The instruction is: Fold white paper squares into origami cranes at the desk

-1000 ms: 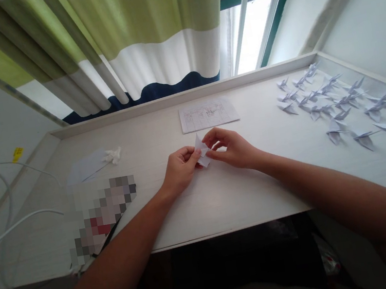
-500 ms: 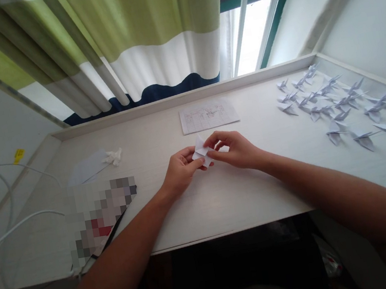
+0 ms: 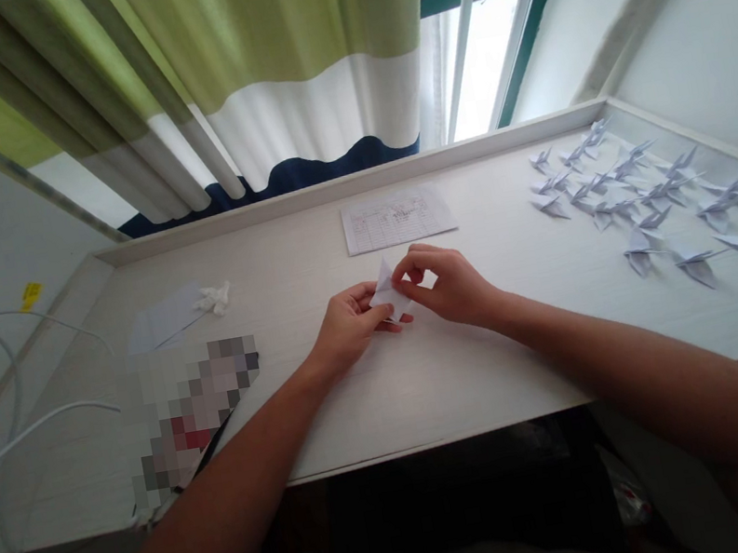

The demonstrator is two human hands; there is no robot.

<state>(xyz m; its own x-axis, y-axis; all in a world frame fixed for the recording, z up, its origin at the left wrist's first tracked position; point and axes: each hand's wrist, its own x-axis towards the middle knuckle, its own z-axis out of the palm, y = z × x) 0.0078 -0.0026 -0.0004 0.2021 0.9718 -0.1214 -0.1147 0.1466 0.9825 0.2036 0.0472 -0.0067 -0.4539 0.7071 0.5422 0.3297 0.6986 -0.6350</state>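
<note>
The left hand (image 3: pixel 344 328) holds a small white folded paper (image 3: pixel 386 295) with its thumb on top and fingers under it. The right hand (image 3: pixel 453 283) pinches the right edge of the same paper with its thumb and finger. The paper is up over the middle of the white bench (image 3: pixel 364 414), with one point facing away. Just past it lies a printed sheet (image 3: pixel 398 219). Many paper cranes (image 3: pixel 699 267) sit on the right. A crumpled tissue (image 3: pixel 213 300) lies on the left.

Nothing is legible: print on the far gridded sheet (image 3: pixel 397 218) and the left yellow cable label (image 3: pixel 31 295) is too small.
</note>
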